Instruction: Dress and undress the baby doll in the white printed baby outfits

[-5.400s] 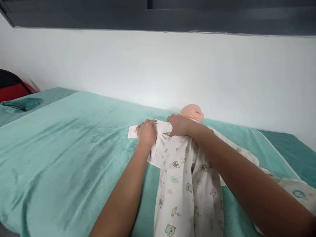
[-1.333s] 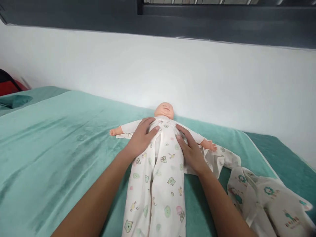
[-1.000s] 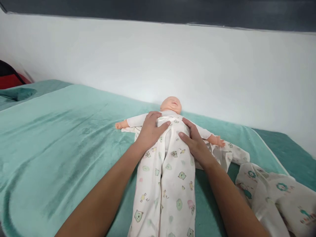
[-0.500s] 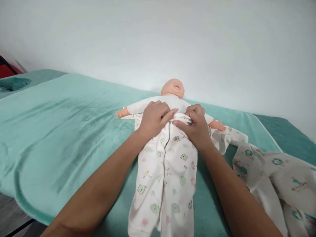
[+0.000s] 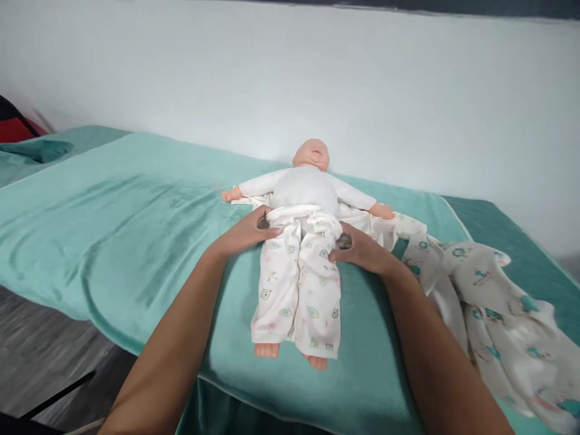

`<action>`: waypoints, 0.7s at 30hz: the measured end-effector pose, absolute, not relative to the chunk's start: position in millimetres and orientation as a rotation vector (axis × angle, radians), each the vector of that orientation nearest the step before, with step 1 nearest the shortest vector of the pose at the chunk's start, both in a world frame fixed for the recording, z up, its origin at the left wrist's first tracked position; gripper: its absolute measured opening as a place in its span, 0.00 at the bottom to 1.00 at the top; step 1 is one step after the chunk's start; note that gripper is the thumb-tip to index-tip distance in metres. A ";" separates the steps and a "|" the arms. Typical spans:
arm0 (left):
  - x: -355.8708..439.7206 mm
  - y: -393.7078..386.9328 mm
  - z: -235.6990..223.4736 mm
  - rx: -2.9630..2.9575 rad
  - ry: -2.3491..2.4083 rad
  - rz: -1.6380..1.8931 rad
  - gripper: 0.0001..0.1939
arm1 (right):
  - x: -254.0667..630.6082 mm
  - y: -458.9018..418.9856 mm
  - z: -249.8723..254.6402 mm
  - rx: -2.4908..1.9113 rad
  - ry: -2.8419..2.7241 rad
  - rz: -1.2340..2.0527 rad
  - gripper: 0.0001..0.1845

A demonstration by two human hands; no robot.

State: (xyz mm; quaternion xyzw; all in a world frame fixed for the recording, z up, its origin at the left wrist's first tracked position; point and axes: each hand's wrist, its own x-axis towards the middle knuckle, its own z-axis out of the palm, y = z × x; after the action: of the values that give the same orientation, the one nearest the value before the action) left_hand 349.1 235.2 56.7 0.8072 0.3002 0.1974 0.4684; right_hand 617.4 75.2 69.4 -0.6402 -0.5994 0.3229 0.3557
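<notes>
A baby doll [image 5: 304, 184] lies on its back on a teal blanket [image 5: 136, 235], head toward the wall, arms spread, in a plain white top. A white printed romper [image 5: 299, 272] is bunched at its waist and covers the legs; both bare feet stick out near the bed's front edge. My left hand [image 5: 247, 229] grips the romper's bunched edge at the doll's left hip side of the view. My right hand [image 5: 360, 249] pinches the same edge on the right. Both hands are closed on the cloth.
A second printed white garment [image 5: 480, 290] lies crumpled on the blanket to the right. The white wall [image 5: 362, 90] runs close behind the doll's head. A red and black object [image 5: 13, 124] sits far left. Grey floor [image 5: 40, 350] shows below the bed's front edge.
The romper has been pulled down from the doll's chest to its waist, baring the white top. Both hands slid down to the hips. The view has tilted down, showing the feet.
</notes>
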 end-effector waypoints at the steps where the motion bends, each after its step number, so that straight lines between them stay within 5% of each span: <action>1: 344.0 233.8 57.5 1.959 0.705 0.444 0.23 | 611.9 70.5 69.7 -1.659 -1.555 0.819 0.26; 4: 340.3 228.8 56.5 1.948 0.683 0.493 0.21 | 593.9 61.1 67.5 -1.770 -1.555 0.584 0.16; 7: 349.7 222.2 49.7 1.995 0.701 0.754 0.11 | 577.9 59.6 62.4 -1.841 -1.484 0.204 0.20; 11: 365.4 215.9 40.4 2.002 0.867 1.093 0.09 | 566.1 65.8 57.0 -1.831 -1.238 0.005 0.15; 15: 365.9 212.4 41.6 1.950 0.876 0.995 0.06 | 574.2 68.3 56.4 -1.801 -1.168 0.266 0.05; 21: 340.7 194.6 50.2 1.955 0.754 0.629 0.21 | 585.4 47.2 68.4 -1.676 -1.364 0.983 0.18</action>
State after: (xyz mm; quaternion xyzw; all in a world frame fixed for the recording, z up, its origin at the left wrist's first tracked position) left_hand 340.7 194.6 50.2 0.7940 0.3062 0.2555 0.4589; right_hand 585.4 47.2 68.4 -0.6547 -0.5327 0.3840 0.3743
